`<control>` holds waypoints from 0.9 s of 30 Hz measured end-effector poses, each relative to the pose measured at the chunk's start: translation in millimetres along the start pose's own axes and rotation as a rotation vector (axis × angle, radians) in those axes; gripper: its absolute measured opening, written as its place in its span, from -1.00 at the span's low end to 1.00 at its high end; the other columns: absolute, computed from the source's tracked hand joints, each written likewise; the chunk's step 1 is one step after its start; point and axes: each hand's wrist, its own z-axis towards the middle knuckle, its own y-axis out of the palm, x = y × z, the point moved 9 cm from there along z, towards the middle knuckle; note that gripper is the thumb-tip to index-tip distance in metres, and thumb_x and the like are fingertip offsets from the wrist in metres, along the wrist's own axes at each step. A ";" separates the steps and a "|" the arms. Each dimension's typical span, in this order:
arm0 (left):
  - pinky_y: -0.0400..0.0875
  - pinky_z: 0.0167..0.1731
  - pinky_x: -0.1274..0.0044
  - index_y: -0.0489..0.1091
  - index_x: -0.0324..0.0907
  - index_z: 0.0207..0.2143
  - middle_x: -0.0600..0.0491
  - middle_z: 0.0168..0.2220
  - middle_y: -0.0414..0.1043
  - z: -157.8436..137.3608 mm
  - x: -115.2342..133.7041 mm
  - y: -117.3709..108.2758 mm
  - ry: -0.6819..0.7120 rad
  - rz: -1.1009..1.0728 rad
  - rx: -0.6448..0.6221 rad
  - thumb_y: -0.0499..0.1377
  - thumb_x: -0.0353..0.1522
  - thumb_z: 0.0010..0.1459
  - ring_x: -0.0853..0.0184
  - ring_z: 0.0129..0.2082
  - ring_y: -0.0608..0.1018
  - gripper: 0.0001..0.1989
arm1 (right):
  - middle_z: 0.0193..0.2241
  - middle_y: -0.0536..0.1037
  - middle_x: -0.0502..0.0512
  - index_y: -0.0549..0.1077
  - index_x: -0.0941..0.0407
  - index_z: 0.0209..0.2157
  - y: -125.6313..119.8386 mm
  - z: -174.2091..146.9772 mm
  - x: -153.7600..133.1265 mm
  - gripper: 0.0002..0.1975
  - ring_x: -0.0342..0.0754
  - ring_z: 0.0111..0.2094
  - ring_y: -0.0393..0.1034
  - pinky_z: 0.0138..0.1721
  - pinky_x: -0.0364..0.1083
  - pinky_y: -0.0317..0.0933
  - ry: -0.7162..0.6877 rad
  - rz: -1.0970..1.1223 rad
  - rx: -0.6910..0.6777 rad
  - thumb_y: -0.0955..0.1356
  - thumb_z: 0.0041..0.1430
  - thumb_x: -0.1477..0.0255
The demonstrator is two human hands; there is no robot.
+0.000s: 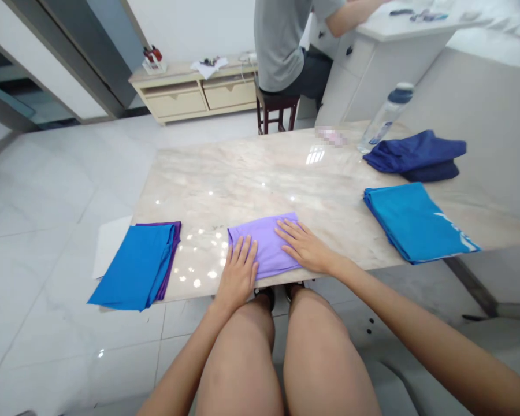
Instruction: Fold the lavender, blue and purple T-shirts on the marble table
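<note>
A folded light purple cloth (268,242) lies flat near the front edge of the marble-look table (234,173). My left hand (239,271) rests on the cloth's left side, fingers stretched out. On its right side lies my right hand (305,245), palm down with the fingers spread. Neither hand grips anything. To the left, a folded blue cloth (134,266) sits over a dark purple cloth (173,260) and hangs past the table's edge. A folded bright blue cloth (416,219) with a white print is at the right.
Behind the bright blue cloth is a crumpled navy cloth (416,156), beside a clear bottle (383,118) with a blue cap. A person (281,46) sits on a dark stool (277,107) at a white counter (398,29). A low cabinet (175,104) stands along the wall.
</note>
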 end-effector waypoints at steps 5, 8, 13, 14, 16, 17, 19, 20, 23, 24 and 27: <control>0.45 0.29 0.19 0.49 -0.19 0.25 -0.21 0.24 0.57 -34.4 -30.3 -28.4 0.089 0.025 0.071 -0.05 -0.38 0.56 0.07 0.28 0.55 -0.59 | 0.22 0.59 0.37 0.65 0.16 0.18 -28.3 35.7 -3.0 -0.64 0.17 0.25 0.51 0.38 0.14 0.29 0.020 -0.149 -0.014 0.28 0.54 0.50; 0.50 -0.02 0.23 0.49 -0.18 -0.11 -0.17 -0.14 0.57 -45.5 -75.4 -55.3 -0.176 0.083 0.254 -0.03 -0.36 0.53 0.06 -0.11 0.56 -0.72 | 0.20 0.55 0.36 0.55 0.19 0.24 -40.2 71.9 -9.4 -0.63 0.17 0.21 0.49 0.30 0.07 0.32 0.081 -0.201 -0.003 0.44 0.48 0.41; 0.42 -0.06 0.25 0.43 -0.13 -0.19 -0.11 -0.22 0.51 -47.0 -83.1 -48.3 -0.202 0.091 0.195 0.00 -0.43 0.46 0.07 -0.16 0.51 -0.78 | 0.24 0.49 0.46 0.58 0.16 0.17 -37.5 103.7 7.4 -0.33 0.39 0.32 0.32 0.33 0.20 0.23 0.255 -0.312 -0.137 0.60 0.24 -0.02; 0.42 -0.02 0.23 0.45 -0.14 -0.16 -0.13 -0.19 0.54 -47.4 -82.0 -47.2 -0.215 0.105 0.188 0.02 -0.43 0.45 0.06 -0.12 0.53 -0.79 | 0.24 0.49 0.46 0.61 0.15 0.12 -37.2 104.4 13.2 -0.34 0.41 0.32 0.31 0.34 0.22 0.21 0.271 -0.330 -0.171 0.60 0.23 -0.05; 0.38 0.13 0.17 0.50 -0.18 -0.03 -0.19 -0.04 0.59 -47.8 -79.7 -47.6 -0.236 0.128 0.192 0.07 -0.43 0.43 0.03 0.02 0.54 -0.78 | 0.22 0.51 0.45 0.66 0.13 0.05 -38.4 102.1 26.5 -0.38 0.45 0.33 0.30 0.33 0.24 0.19 0.284 -0.359 -0.226 0.59 0.22 -0.08; 0.34 0.22 0.14 0.50 -0.20 0.06 -0.22 0.06 0.59 -47.2 -78.2 -47.7 -0.232 0.131 0.191 0.09 -0.43 0.42 0.01 0.11 0.54 -0.73 | 0.19 0.53 0.44 0.68 0.13 0.02 -39.2 99.1 34.0 -0.40 0.46 0.32 0.31 0.31 0.24 0.20 0.288 -0.365 -0.252 0.59 0.21 -0.08; 0.25 0.36 0.12 0.48 -0.21 0.23 -0.23 0.24 0.55 -44.4 -76.4 -45.9 -0.209 0.125 0.171 0.11 -0.45 0.39 0.01 0.25 0.51 -0.60 | 0.08 0.61 0.41 0.70 0.14 -0.07 -38.4 89.2 48.2 -0.46 0.44 0.24 0.40 0.22 0.18 0.25 0.290 -0.321 -0.318 0.57 0.22 -0.05; 0.22 0.40 0.12 0.46 -0.22 0.28 -0.23 0.30 0.53 -42.9 -76.7 -44.3 -0.201 0.121 0.157 0.11 -0.45 0.38 0.02 0.28 0.50 -0.55 | 0.03 0.65 0.38 0.69 0.16 -0.10 -38.4 82.7 52.4 -0.48 0.38 0.17 0.46 0.15 0.12 0.29 0.279 -0.261 -0.340 0.55 0.25 -0.03; 0.20 0.45 0.13 0.45 -0.24 0.32 -0.24 0.36 0.49 -40.6 -79.2 -40.9 -0.203 0.107 0.126 0.09 -0.44 0.39 0.02 0.33 0.49 -0.50 | -0.09 0.71 0.32 0.66 0.21 -0.14 -52.3 56.2 49.9 -0.53 0.20 -0.05 0.57 -0.06 -0.03 0.31 0.238 -0.039 -0.314 0.45 0.36 0.03; 0.21 0.46 0.12 0.46 -0.25 0.32 -0.25 0.37 0.49 -40.6 -79.6 -40.4 -0.203 0.101 0.122 0.08 -0.43 0.39 0.01 0.34 0.49 -0.50 | -0.10 0.71 0.31 0.64 0.22 -0.14 -63.8 44.9 45.9 -0.53 0.16 -0.10 0.58 -0.10 -0.05 0.31 0.237 0.011 -0.271 0.44 0.38 0.05; 0.22 0.45 0.09 0.48 -0.27 0.30 -0.28 0.37 0.48 -41.0 -80.8 -39.6 -0.185 0.102 0.133 0.04 -0.40 0.40 -0.04 0.36 0.48 -0.50 | -0.13 0.72 0.26 0.63 0.23 -0.11 -116.3 5.6 32.0 -0.61 0.09 -0.13 0.57 -0.16 -0.10 0.31 0.296 0.062 -0.092 0.48 0.36 0.14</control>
